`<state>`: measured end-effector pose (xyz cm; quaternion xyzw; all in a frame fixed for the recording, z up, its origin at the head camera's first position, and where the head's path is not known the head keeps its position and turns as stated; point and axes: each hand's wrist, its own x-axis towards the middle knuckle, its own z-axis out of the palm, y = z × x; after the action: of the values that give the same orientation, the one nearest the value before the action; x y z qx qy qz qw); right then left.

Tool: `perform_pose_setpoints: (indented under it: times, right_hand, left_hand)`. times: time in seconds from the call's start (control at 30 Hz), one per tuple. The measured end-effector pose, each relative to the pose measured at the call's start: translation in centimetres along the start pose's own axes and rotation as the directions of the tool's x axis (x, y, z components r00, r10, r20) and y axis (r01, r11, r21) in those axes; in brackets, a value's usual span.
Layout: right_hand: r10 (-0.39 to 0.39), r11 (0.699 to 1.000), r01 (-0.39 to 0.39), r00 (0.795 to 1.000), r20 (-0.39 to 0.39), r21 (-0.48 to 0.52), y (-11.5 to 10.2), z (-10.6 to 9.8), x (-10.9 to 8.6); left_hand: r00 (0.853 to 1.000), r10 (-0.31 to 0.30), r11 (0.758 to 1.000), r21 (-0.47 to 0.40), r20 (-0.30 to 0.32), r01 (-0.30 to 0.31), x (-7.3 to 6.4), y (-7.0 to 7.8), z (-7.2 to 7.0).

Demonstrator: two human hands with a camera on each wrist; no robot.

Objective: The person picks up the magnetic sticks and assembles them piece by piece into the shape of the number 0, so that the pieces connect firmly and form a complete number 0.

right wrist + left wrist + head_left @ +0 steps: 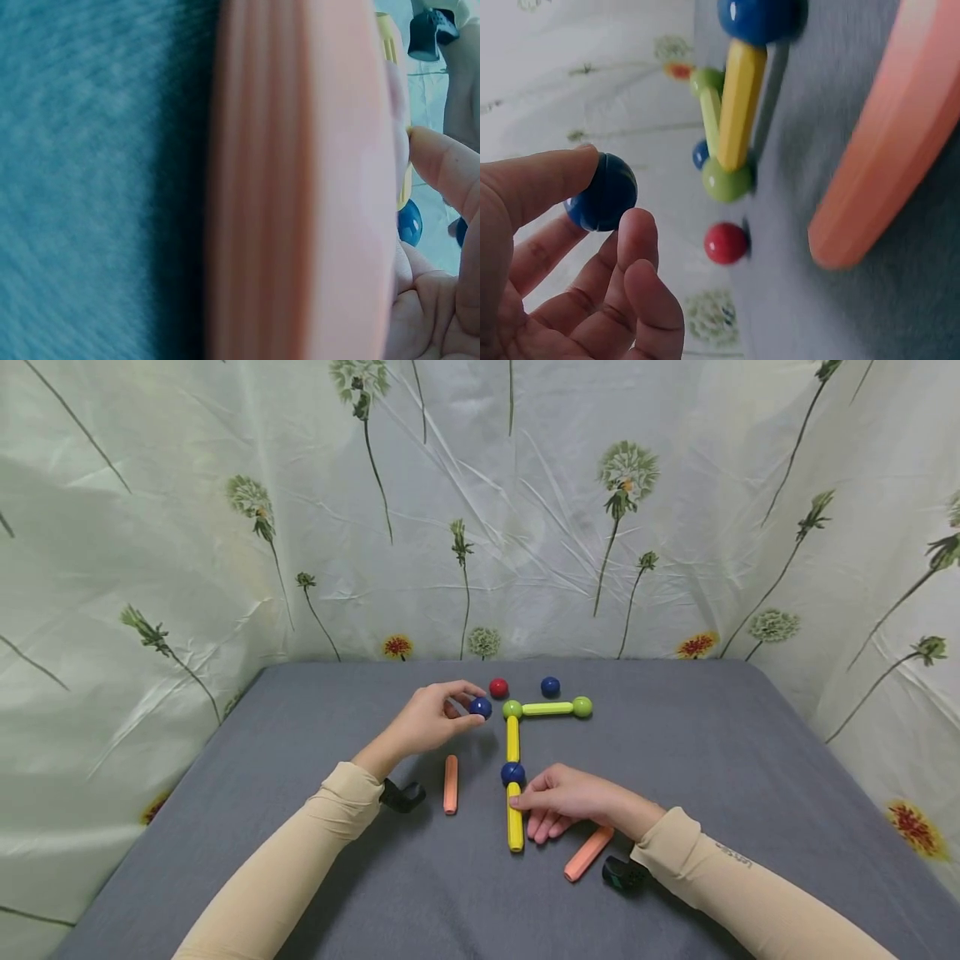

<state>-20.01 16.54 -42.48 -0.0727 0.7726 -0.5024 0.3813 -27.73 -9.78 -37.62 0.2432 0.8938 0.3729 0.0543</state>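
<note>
My left hand (pixel 435 717) is raised near the table's back and pinches a dark blue ball (pixel 481 707) between thumb and fingertips. The same blue ball (pixel 604 193) shows a groove in the left wrist view. My right hand (pixel 566 802) pinches the near yellow rod (pixel 515 827) below its blue joint ball (pixel 513 773). That ball joins it to a far yellow rod (pixel 513 739), which runs to a green ball (pixel 512 709). From there a light green rod (pixel 547 709) leads right to another green ball (pixel 582 707).
Behind the joined pieces lie a loose red ball (pixel 498 688) and a blue ball (pixel 551 687). One orange rod (pixel 451 785) lies left of the yellow rods, another orange rod (pixel 588 853) beneath my right wrist. A flowered cloth (pixel 540 552) hangs behind the grey table (pixel 675 735).
</note>
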Motion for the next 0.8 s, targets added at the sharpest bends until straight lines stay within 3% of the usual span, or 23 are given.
perform_pose_setpoints:
  times: [0.47,0.8]
  right_hand:
    - [-0.02,1.0,0.02,1.0,0.007,0.006,0.1,0.1,0.0]
    - [-0.025,1.0,0.025,1.0,0.01,0.009,0.1,0.0,-0.1]
  left_hand:
    - [0.988,0.113,0.993,-0.036,0.103,-0.11,-4.6,1.6,2.2]
    - [0.974,0.176,0.983,-0.08,0.139,-0.166,-7.7,1.5,3.7]
